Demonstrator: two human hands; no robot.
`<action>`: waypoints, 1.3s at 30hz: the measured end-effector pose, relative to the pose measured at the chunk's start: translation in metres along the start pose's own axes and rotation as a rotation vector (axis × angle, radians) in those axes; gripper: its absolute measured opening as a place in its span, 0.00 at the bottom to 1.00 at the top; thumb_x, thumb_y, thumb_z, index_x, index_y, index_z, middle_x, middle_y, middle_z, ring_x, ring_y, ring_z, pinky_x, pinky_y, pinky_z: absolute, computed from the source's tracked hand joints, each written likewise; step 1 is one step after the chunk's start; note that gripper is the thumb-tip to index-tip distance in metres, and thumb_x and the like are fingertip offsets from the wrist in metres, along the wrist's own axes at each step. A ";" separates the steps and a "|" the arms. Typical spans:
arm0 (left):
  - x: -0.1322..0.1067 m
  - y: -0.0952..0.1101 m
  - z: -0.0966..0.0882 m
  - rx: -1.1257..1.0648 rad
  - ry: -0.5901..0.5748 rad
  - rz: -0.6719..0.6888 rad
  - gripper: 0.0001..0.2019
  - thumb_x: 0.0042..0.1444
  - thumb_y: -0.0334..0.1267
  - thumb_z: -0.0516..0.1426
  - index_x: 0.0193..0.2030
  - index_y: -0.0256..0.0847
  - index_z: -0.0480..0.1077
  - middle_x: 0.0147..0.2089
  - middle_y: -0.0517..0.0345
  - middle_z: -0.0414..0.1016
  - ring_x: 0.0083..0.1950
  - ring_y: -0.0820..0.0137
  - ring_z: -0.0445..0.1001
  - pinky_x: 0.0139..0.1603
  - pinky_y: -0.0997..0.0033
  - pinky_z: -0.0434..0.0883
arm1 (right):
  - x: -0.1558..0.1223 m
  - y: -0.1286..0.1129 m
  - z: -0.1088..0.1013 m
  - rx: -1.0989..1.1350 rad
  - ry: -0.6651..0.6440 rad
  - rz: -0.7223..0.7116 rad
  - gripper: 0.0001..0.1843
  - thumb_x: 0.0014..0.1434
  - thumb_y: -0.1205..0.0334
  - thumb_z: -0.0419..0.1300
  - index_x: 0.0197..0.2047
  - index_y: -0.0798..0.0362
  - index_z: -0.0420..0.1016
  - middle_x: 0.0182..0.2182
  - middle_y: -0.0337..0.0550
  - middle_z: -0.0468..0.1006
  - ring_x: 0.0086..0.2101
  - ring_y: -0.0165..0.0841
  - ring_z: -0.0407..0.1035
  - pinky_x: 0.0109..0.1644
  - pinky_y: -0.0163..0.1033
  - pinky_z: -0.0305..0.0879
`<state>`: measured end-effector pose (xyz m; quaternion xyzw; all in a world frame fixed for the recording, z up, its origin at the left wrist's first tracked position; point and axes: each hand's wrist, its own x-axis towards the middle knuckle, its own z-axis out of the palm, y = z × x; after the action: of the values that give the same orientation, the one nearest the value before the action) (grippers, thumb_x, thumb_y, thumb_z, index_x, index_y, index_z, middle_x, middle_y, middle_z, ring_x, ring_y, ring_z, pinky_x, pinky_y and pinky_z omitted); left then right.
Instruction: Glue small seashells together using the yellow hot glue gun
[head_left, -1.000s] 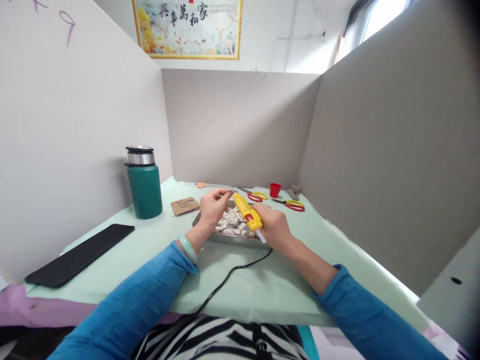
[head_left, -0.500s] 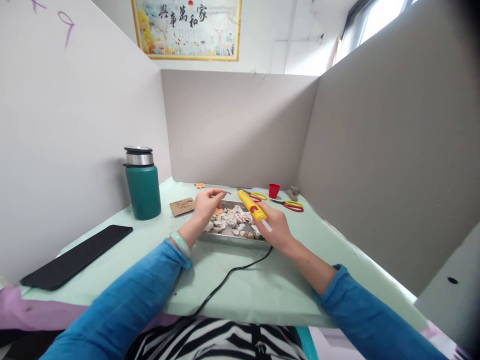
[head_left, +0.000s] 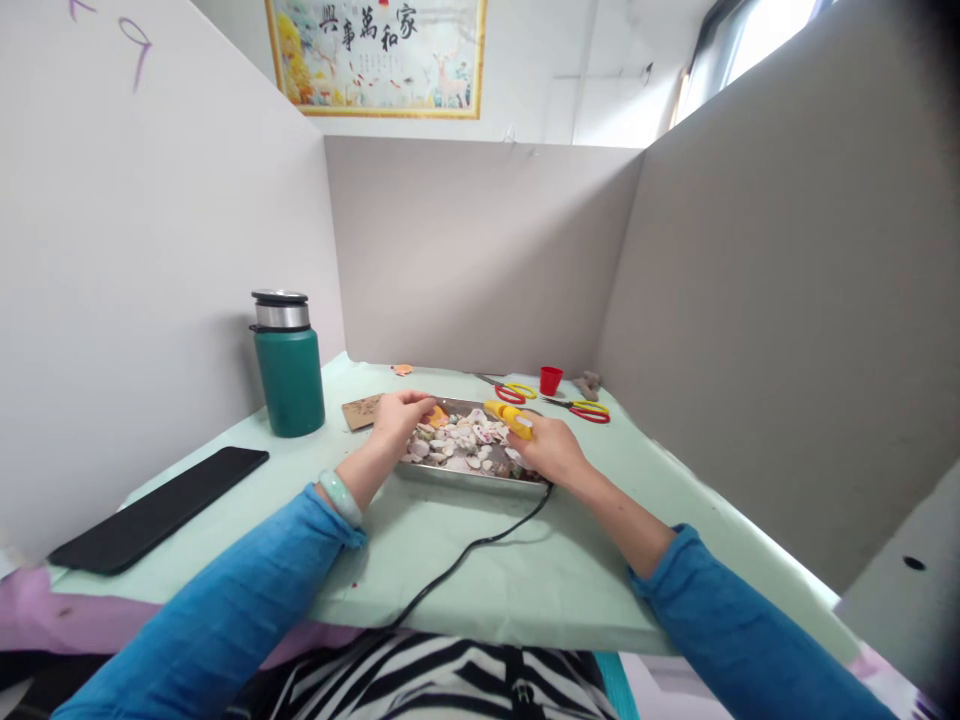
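Observation:
My right hand (head_left: 553, 448) is wrapped around a yellow hot glue gun (head_left: 506, 414), held over the right side of a shallow metal tray (head_left: 480, 477). A white glue stick end shows at the gun's back, and a black cord (head_left: 450, 566) runs from it toward me. Shells and pebbles (head_left: 465, 437), mostly white and some orange, fill much of the tray. At the tray's left edge is my left hand (head_left: 397, 415), thumb and fingers pinched together; what lies between them is hidden. Just beyond that hand a brown card (head_left: 361, 412) lies partly covered.
A green bottle (head_left: 289, 375) and a flat black case (head_left: 161, 508) are on the left. Toward the back lie two pairs of scissors (head_left: 586, 411), a red cup (head_left: 551, 379), a grey lump (head_left: 587, 385) and an orange piece (head_left: 403, 370). Grey partitions (head_left: 480, 250) enclose the table.
My left hand has moved left and down, from above the tray to its left edge; the small dark piece seen at its fingertips is out of sight. The glue gun has tipped lower.

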<state>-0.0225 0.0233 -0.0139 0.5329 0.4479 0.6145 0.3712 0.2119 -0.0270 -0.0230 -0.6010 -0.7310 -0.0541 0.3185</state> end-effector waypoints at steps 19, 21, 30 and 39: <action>-0.032 0.013 -0.025 0.239 -0.242 -0.048 0.07 0.38 0.37 0.62 0.24 0.37 0.72 0.22 0.55 0.74 0.22 0.71 0.71 0.23 0.75 0.66 | 0.005 0.022 -0.024 0.056 -0.165 -0.297 0.06 0.53 0.59 0.57 0.31 0.51 0.72 0.23 0.37 0.74 0.25 0.30 0.66 0.30 0.32 0.54; -0.036 0.014 -0.030 0.324 -0.313 -0.007 0.05 0.39 0.37 0.61 0.24 0.39 0.72 0.21 0.56 0.74 0.21 0.70 0.71 0.22 0.75 0.66 | 0.004 0.022 -0.026 0.070 -0.176 -0.307 0.06 0.54 0.58 0.57 0.32 0.51 0.72 0.23 0.36 0.73 0.25 0.29 0.66 0.29 0.32 0.54; -0.062 0.020 -0.024 0.399 -0.293 0.048 0.02 0.42 0.36 0.59 0.25 0.41 0.71 0.20 0.59 0.74 0.21 0.69 0.74 0.23 0.75 0.67 | 0.004 0.027 -0.035 0.125 -0.204 -0.313 0.09 0.53 0.56 0.58 0.33 0.52 0.74 0.23 0.36 0.72 0.25 0.30 0.65 0.29 0.33 0.56; -0.025 0.034 0.019 0.187 -0.299 0.080 0.05 0.45 0.36 0.59 0.28 0.38 0.69 0.19 0.60 0.70 0.19 0.74 0.69 0.19 0.77 0.64 | -0.006 0.002 -0.028 0.282 0.162 -0.271 0.14 0.58 0.53 0.54 0.40 0.53 0.72 0.27 0.41 0.75 0.25 0.33 0.66 0.32 0.36 0.60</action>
<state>0.0008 -0.0084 0.0104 0.6681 0.4212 0.4983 0.3576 0.2252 -0.0443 -0.0039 -0.4403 -0.7774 -0.0417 0.4472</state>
